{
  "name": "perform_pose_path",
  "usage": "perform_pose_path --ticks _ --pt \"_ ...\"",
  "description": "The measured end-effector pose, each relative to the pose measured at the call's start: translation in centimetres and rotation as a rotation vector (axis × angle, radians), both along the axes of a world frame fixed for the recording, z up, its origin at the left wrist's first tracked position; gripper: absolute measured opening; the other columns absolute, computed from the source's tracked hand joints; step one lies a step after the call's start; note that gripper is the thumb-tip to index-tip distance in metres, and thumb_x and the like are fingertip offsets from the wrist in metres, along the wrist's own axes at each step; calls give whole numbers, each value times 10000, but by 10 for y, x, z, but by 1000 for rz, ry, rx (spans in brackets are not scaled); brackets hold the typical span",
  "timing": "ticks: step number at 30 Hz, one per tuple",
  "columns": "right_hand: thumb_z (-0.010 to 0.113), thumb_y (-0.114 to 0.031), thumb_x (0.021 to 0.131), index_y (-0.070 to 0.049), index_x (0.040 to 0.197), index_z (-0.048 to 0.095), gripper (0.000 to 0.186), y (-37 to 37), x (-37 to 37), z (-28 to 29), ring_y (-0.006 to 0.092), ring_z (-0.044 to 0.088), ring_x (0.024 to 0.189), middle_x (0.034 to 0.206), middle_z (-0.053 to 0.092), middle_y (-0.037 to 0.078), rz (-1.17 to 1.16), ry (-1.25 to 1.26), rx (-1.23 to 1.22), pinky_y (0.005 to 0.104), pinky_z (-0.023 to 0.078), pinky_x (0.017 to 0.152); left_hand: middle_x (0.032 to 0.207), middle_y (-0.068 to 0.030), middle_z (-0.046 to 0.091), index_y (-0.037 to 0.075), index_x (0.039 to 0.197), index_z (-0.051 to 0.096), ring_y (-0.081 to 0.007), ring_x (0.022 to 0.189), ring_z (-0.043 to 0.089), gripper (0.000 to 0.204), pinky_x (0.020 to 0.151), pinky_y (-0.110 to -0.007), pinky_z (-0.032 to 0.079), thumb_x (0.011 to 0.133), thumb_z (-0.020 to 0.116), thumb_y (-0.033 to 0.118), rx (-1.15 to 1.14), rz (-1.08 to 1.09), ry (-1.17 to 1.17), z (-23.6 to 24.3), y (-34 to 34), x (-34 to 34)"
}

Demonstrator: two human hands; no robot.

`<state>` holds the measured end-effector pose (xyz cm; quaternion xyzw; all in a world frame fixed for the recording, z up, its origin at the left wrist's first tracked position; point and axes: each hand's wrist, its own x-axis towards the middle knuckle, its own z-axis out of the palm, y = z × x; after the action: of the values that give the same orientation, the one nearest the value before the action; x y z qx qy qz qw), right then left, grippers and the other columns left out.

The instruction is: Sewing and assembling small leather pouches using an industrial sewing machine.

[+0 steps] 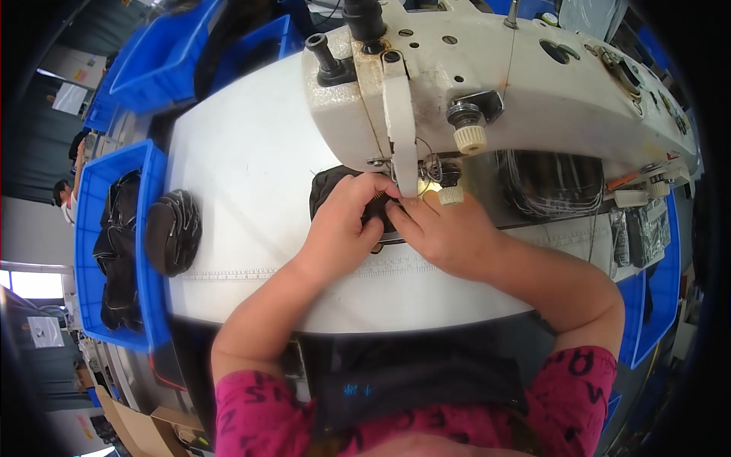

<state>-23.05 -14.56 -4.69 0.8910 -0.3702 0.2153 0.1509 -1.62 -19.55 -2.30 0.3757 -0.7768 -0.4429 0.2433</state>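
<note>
A white industrial sewing machine (pixel 472 68) arches over the white table (pixel 236 160). A black fabric piece (pixel 326 189) with a zipper lies at the needle area, partly hidden by my hands and the machine. My left hand (pixel 354 221) pinches this piece, fingers curled, left of the presser foot. My right hand (pixel 445 232) is bent onto the same piece from the right, fingertips close to the left hand's, just under the lit needle area.
Stacked black pieces (pixel 171 232) lie at left beside a blue bin (pixel 91 244) of black items. More black pieces (pixel 548 179) sit under the arm, with clear packets (pixel 640 236) and another blue bin (pixel 655 305) at right. A person (pixel 68 194) is at far left.
</note>
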Motion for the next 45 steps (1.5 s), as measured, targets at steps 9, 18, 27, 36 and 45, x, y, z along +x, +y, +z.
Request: perform_pose_path --ticks 9,18,27,36,45 --pt "693 -134 765 -1 1016 737 288 3 -1 -2 195 662 657 958 728 150 55 -5 -4 327 477 531 977 -2 651 114 973 717 -236 888 619 261 751 -366 515 737 802 41 -878 140 -257 3 -1 -10" --pt "681 -98 758 97 1020 735 331 27 3 11 182 625 570 952 739 265 61 182 58 314 467 484 933 -23 695 83 967 769 -243 808 648 283 692 -369 519 694 827 38 -834 -152 -303 -5 2 -6" --pt "687 -126 754 94 1028 748 357 28 4 6 185 631 576 961 753 284 119 114 48 311 471 497 919 -36 689 67 997 765 -263 790 642 308 696 -385 522 695 804 25 -777 -172 -281 -3 2 -7" --pt "678 -115 767 90 1010 741 324 28 5 11 189 623 552 974 744 286 138 93 111 320 480 498 938 -2 646 76 1022 760 -212 909 595 268 770 -345 476 755 742 96 -731 -174 -294 -9 6 -5" --pt "678 -110 786 51 1019 738 290 20 8 0 170 607 542 1047 741 278 33 76 79 327 470 478 928 -19 624 76 1032 735 -222 923 594 252 795 -344 483 786 717 126 -819 -127 -401 -13 -2 -10"
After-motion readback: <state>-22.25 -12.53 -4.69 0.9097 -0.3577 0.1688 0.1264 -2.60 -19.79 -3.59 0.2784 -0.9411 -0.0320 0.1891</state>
